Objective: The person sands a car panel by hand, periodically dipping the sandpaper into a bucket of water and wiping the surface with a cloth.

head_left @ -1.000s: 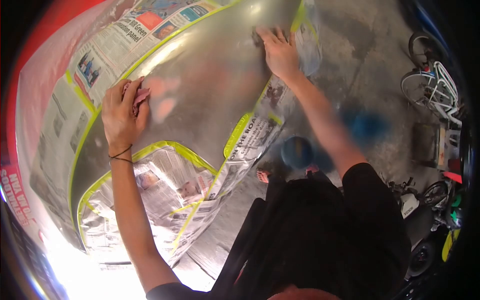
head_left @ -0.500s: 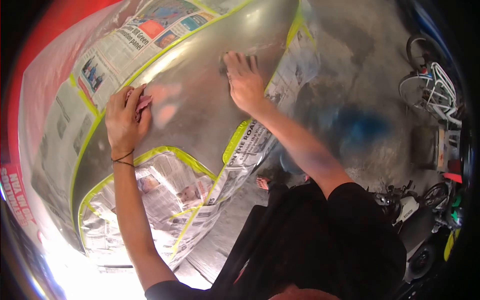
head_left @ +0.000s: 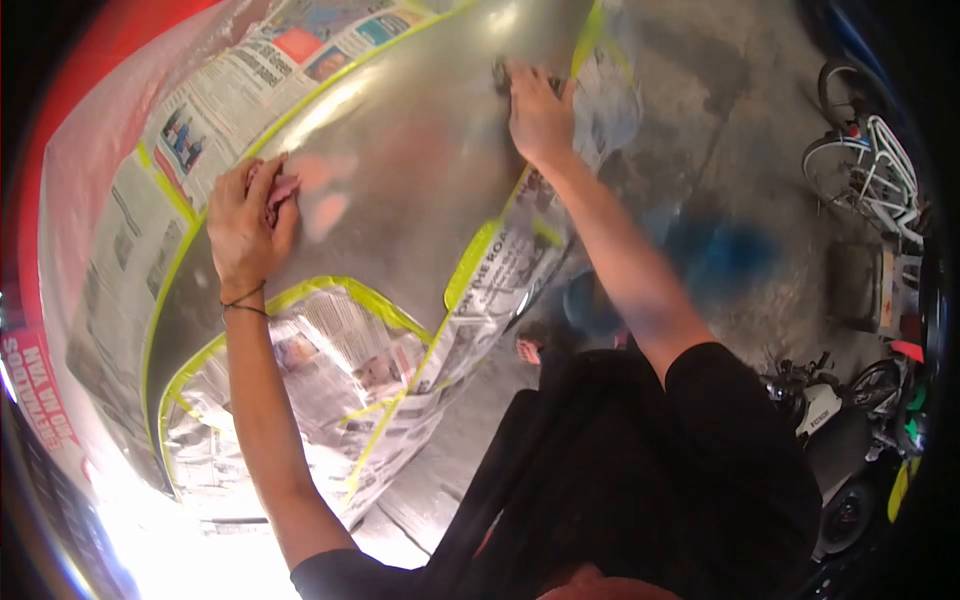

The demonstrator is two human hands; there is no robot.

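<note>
A smooth grey vehicle panel point(head_left: 400, 190) curves across the middle, edged with yellow-green masking tape point(head_left: 470, 268). My left hand point(head_left: 236, 232) rests at the panel's left side, its fingers curled round a crumpled pinkish cloth point(head_left: 283, 196). Farther up, near the right taped edge, my right hand point(head_left: 541, 118) presses a small dark pad point(head_left: 501, 74) against the surface. Most of the pad is under my fingers, so its exact kind cannot be made out. Newspaper point(head_left: 330, 345) covers the area below and around the panel.
Clear plastic film point(head_left: 90, 170) lies over the red bodywork point(head_left: 60, 90) at left. On the concrete floor point(head_left: 690, 130) to the right stand a white bicycle point(head_left: 885, 175) and a motorcycle point(head_left: 825, 412). A bare foot point(head_left: 529, 350) shows below the panel.
My right hand has slid up and to the right along the panel with the dark pad. My left hand stays in nearly the same place, still holding the cloth.
</note>
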